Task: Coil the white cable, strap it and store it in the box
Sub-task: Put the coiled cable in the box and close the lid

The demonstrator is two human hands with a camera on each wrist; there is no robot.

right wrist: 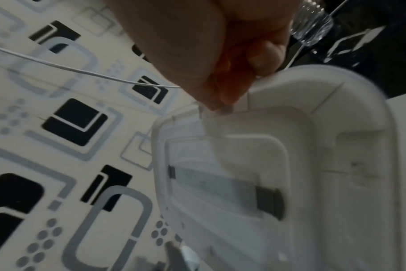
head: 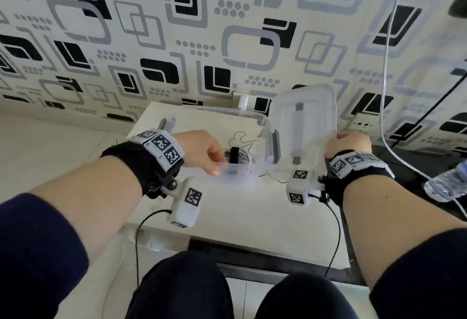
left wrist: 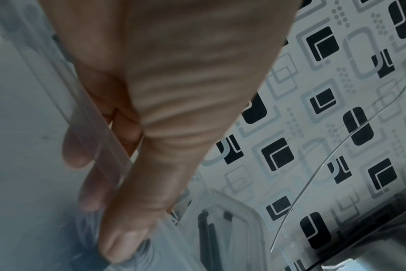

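Note:
A clear plastic box (head: pixel 222 112) stands on a small white table (head: pixel 242 212). Inside it lies the coiled white cable (head: pixel 246 159), bound by a black strap (head: pixel 234 155). My left hand (head: pixel 204 153) pinches the box's near wall, thumb on one side and fingers on the other. In the left wrist view the fingers (left wrist: pixel 78 155) show through that wall (left wrist: pixel 100 135), with the coil (left wrist: pixel 86 231) below. My right hand (head: pixel 350 143) pinches the edge of the clear lid (head: pixel 303 121), held tilted up beside the box's right end. The right wrist view shows that hand (right wrist: pixel 225 97) gripping the lid (right wrist: pixel 243 165).
A water bottle (head: pixel 444 184) lies at the right edge. A thin white cord (head: pixel 386 78) hangs down the patterned wall past a socket (head: pixel 364 124). A white plug (head: pixel 243 100) sits on the wall behind the box. My knees are below the table's front edge.

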